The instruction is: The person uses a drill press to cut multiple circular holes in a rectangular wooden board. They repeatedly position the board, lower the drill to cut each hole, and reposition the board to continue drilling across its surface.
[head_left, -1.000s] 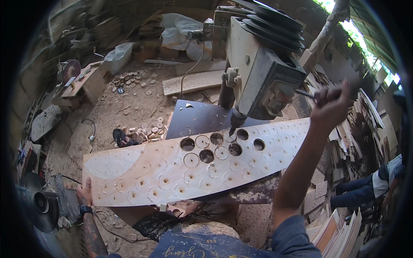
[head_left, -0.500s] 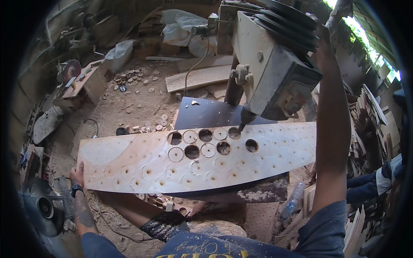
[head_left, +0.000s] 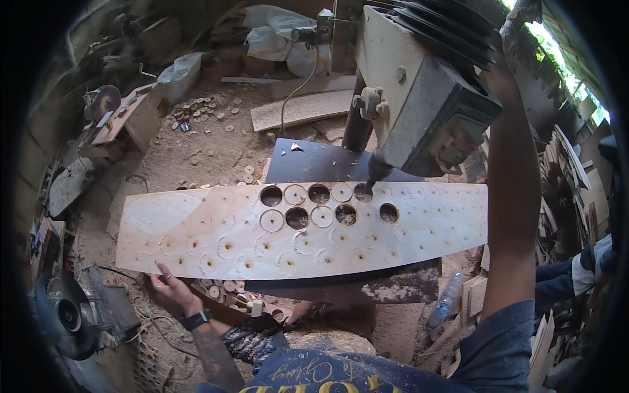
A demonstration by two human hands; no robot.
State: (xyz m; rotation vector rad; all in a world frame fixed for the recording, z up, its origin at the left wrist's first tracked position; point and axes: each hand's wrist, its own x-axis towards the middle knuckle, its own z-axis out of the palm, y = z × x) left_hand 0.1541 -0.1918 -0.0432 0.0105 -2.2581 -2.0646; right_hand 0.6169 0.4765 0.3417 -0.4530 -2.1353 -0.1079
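Note:
A long pale wooden board with a curved near edge lies across a dark table plate. Several round holes go through it, and some ring cuts still hold their discs. Small dark pilot holes dot the rest. Above one hole at the far edge stands the chuck of a grey drill press. My left hand grips the board's near edge toward its left end, fingertips over the rim. My right arm reaches up beside the machine; the right hand is mostly hidden behind the black stepped pulley.
Loose wooden discs are scattered over the dusty ground. A grinder on a wooden stand is at the left, a fan-like machine nearer. A plastic bottle and wood offcuts lie at the right.
My left hand has left the board's left end and come right and nearer, to the near edge. The board's left part has swung slightly away. My right arm stays raised by the machine.

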